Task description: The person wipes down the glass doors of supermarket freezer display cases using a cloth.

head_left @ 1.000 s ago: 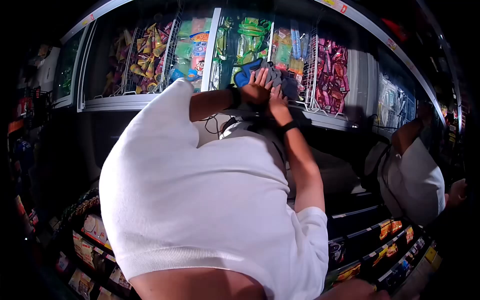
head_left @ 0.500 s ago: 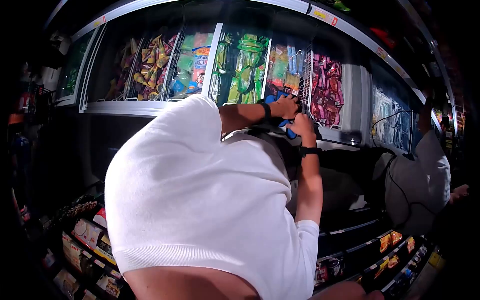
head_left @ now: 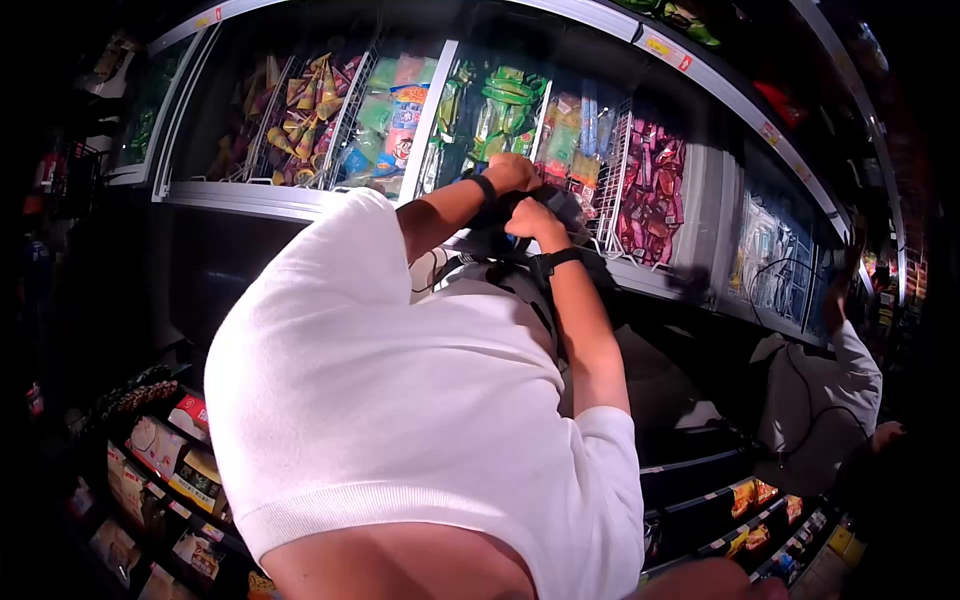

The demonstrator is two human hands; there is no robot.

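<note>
A dark grey and blue cloth-like item (head_left: 568, 208) lies at the front edge of the freezer, partly hidden by both hands. My left hand (head_left: 513, 173), with a black band on its wrist, has its fingers curled on the item's upper left part. Just below and to the right, my right hand (head_left: 535, 219) is closed in a fist-like grip on the same item, also with a black wristband. Under and behind the hands are green ice-cream packs (head_left: 505, 115) in the freezer.
The freezer's white front rail (head_left: 250, 200) runs below baskets of cone packs (head_left: 305, 115), blue and white packs (head_left: 405, 120) and pink-red packs (head_left: 652, 190). At the right, another person (head_left: 825, 390) in a light top reaches toward the freezer. Shelves with packets (head_left: 155, 445) stand at lower left.
Both hands have moved left and slightly up along the freezer edge with the cloth item. A second ago the fingers lay spread over it; now they are curled. The other person's arm has shifted.
</note>
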